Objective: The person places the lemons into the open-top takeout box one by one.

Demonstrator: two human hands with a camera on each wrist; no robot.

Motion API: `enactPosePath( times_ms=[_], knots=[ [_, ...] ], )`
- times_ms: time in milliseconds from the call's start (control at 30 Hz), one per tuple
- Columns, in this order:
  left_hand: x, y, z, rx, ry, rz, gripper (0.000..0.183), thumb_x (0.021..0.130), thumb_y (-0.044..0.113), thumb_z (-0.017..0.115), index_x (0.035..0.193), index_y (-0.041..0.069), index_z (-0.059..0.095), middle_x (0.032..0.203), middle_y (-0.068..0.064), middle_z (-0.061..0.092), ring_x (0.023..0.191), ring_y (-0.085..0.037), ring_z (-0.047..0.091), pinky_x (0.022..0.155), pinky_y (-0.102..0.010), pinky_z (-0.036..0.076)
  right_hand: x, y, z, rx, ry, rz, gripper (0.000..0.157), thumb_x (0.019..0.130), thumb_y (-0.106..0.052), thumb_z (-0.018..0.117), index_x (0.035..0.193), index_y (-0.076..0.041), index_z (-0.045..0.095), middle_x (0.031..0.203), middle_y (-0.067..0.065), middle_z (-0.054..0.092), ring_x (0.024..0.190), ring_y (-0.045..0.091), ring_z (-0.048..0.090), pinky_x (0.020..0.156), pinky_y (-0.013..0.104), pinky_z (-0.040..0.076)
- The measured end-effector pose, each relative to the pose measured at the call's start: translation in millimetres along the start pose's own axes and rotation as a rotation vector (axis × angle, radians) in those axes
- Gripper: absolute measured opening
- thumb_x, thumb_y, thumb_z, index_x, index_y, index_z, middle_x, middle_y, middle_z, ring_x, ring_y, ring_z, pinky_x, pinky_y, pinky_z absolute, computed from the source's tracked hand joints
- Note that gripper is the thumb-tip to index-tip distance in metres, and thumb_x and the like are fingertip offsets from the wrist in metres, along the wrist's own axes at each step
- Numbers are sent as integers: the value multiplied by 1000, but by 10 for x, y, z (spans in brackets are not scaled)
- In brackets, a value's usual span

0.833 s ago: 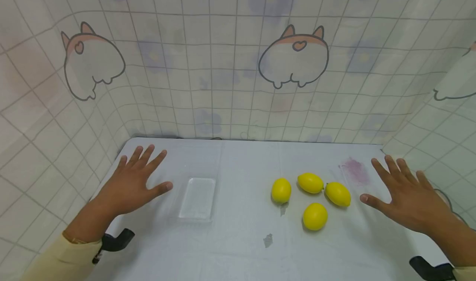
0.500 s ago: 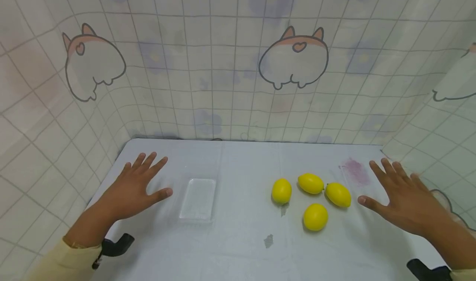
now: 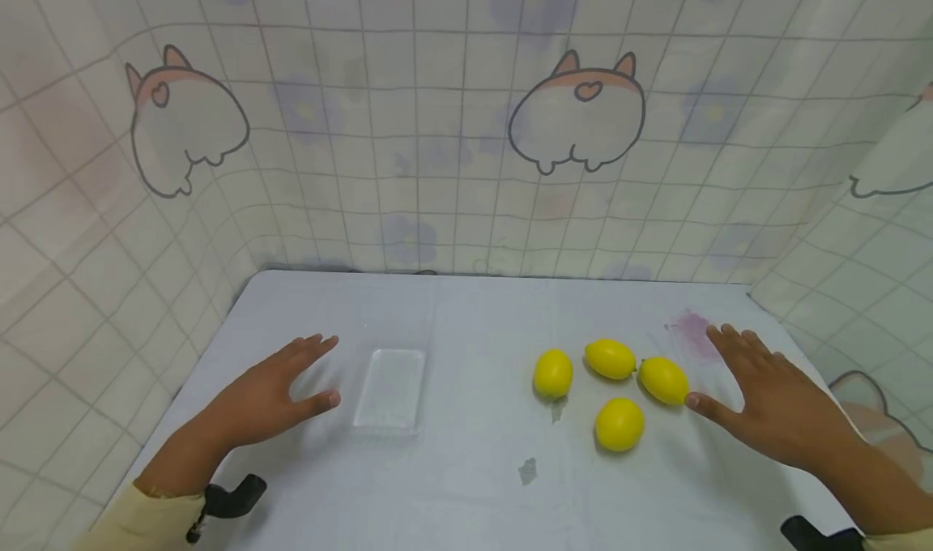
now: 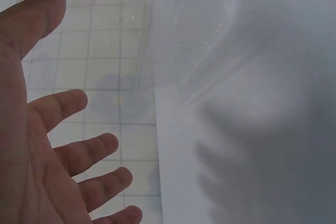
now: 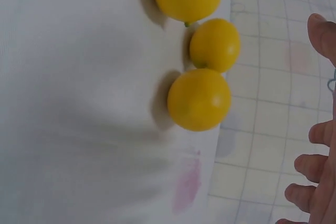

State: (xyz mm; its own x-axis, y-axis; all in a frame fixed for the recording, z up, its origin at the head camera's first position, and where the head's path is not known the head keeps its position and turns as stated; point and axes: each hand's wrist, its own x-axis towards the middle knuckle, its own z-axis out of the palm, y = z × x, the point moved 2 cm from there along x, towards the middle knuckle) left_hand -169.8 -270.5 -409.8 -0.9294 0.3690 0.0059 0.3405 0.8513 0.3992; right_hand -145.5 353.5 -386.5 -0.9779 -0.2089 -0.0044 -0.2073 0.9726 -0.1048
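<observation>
Several yellow lemons lie in a loose group on the right half of the white table. The nearest lemon [image 3: 619,424] sits in front, another lemon [image 3: 553,374] to its left, and a lemon [image 3: 663,381] at the right end almost meets the one behind it [image 3: 611,360]. Above the table my right hand [image 3: 780,409] is spread, its thumb tip overlapping the edge of the right-end lemon in the head view. A clear plastic box [image 3: 389,390] stands left of centre. My left hand [image 3: 266,397] hovers to the left of the box, fingers extended and holding nothing.
Patterned cloth [image 3: 452,146] hangs behind the table and on both sides. The white tabletop [image 3: 474,486] has a pinkish stain [image 3: 691,332] at the right rear and a small grey mark [image 3: 528,471] near the middle. A dark cable [image 3: 867,385] runs beyond the right edge.
Both hands have drawn a little nearer and inward, the right toward the lemons, the left with its fingers lower beside the box. Lemons and box stay in place.
</observation>
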Motion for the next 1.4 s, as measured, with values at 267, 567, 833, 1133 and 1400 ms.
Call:
enactPosePath(
  times_ms=[267,567,833,1133,1400],
  knots=[
    [2,-30,130,-94,-5,-1,85,93,60,67,161,19,35,159,-17,40,145,-43,35,113,-65,32,3,-72,76,-38,-5,19,114,88,-80,53,162,0,19,159,31,31,139,57,32,105,76,31],
    [-29,-54,242,-129,-20,-8,86,94,57,68,162,18,33,160,-17,38,145,-45,34,113,-67,31,-48,-175,136,36,23,10,109,87,-81,54,158,-2,32,152,31,41,132,53,42,98,76,39],
    [-39,-61,325,-136,-28,-16,85,94,56,68,161,16,35,159,-18,39,145,-45,34,113,-67,32,-43,-253,189,78,16,8,102,88,-79,54,156,-4,39,152,26,44,133,50,43,96,75,41],
    [-40,-78,384,-136,-34,-32,88,92,59,69,161,15,35,159,-18,39,145,-46,34,112,-68,32,-49,-334,281,114,-14,22,94,89,-73,62,154,-8,44,143,23,53,122,44,56,86,69,51],
    [-41,-41,411,-138,-30,-25,87,93,57,69,161,13,35,160,-18,39,145,-45,35,112,-67,33,-60,-436,395,131,-24,18,96,87,-80,56,149,-7,51,145,22,54,127,45,53,90,68,49]
  ],
)
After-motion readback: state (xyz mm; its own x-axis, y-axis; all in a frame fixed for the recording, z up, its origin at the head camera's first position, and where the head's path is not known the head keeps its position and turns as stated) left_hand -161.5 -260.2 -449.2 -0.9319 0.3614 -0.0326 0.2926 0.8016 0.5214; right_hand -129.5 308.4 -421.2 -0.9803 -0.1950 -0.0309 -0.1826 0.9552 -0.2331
